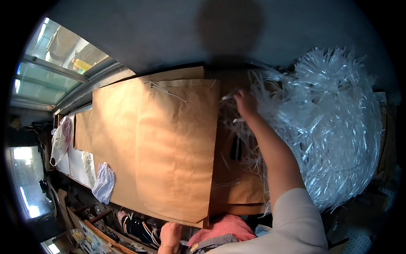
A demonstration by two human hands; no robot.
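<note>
Large brown paper sheets (175,139), stacked and partly overlapping, cover the middle of the work surface. My left hand (170,234) is closed at their near edge; what its fingers hold, if anything, is hidden. Reaching far forward, my right hand (246,103) is closed around a thin white plastic strip (228,97), just right of the sheets' side edge. More loose clear strips hang around that hand. Beside my right arm rises a big heap of shiny clear plastic strips (334,131). A thin white string (167,90) lies across the top sheet's far end.
A white crumpled cloth (103,183) rests at the sheets' near left corner. Further left hangs a plastic bag (62,137), close to a window (55,70). A dark wall (169,34) stands behind. Below left are a cluttered wooden frame (101,235) and a striped black garment (137,228).
</note>
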